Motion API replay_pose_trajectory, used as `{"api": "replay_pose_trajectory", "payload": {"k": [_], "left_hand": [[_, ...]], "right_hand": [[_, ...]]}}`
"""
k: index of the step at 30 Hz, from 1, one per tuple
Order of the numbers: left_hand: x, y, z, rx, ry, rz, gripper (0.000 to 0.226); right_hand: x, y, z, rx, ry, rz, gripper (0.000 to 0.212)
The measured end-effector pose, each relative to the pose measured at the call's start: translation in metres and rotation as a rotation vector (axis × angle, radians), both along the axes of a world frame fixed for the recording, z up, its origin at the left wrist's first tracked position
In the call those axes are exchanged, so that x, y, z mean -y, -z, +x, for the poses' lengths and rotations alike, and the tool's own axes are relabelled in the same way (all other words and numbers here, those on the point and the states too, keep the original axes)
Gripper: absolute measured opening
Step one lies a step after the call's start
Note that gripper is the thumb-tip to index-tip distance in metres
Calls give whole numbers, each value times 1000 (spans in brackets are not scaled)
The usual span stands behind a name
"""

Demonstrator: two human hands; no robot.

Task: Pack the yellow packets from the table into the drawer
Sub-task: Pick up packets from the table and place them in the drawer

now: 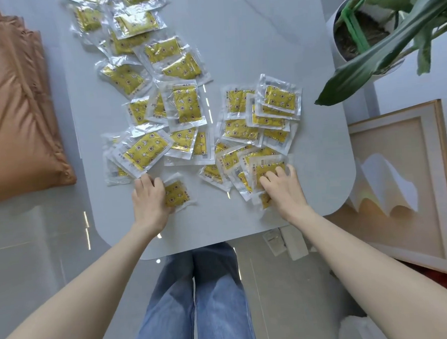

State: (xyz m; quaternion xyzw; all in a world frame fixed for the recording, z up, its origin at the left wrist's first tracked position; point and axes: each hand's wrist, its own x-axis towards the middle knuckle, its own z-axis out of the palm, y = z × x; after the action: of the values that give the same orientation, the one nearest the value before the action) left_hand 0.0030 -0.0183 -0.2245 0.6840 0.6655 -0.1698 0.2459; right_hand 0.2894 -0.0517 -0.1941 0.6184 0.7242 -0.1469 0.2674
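Note:
Several yellow packets in clear wrappers lie scattered over the white table, from the far left down to a cluster at the near right. My left hand rests on a single yellow packet near the table's front edge, fingers curled over its left side. My right hand presses down on an overlapping pile of packets at the near right, fingers spread across the top one. No drawer is in view.
An orange cushion lies on the floor to the left. A white pot with a green plant stands at the right, with a framed picture leaning below it. My legs in blue jeans are under the table's front edge.

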Motion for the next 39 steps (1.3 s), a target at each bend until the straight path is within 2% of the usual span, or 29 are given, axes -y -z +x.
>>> {"api": "replay_pose_trajectory", "payload": {"k": [2,5,8,11,13,16,20,23,27,33,39], "left_hand": [[2,-1,4,-9,6,-18,57],[2,-2,13,-8,14,-24,49],[-3,-7,21,28,65,-58,32],[-10,-14,28,116,83,-78,22],[-14,-16,31,208,53,-69,21],[-20,-20,36,370,-44,-70,26],[-25,-26,39,502,-170,-96,26],[-25,-27,40,534,-222,-100,26],[-25,-29,40,581,-275,-101,27],[-27,-37,44,682,-427,-154,25],[-27,-46,42,777,-555,-216,23]], "right_hand": [[-2,-2,7,-57,27,-78,30],[-9,-5,21,-217,197,-64,18],[-26,-11,31,-241,297,-4,29],[-44,-13,30,-168,254,-6,51],[-52,-7,26,-125,211,-9,62],[-56,4,25,-131,186,-49,66],[-58,8,29,-151,217,-33,61],[-60,9,28,-122,165,-31,55],[-58,7,24,-120,125,-80,38],[-50,8,20,-135,81,-106,37],[-39,5,17,-170,54,-175,21]]}}
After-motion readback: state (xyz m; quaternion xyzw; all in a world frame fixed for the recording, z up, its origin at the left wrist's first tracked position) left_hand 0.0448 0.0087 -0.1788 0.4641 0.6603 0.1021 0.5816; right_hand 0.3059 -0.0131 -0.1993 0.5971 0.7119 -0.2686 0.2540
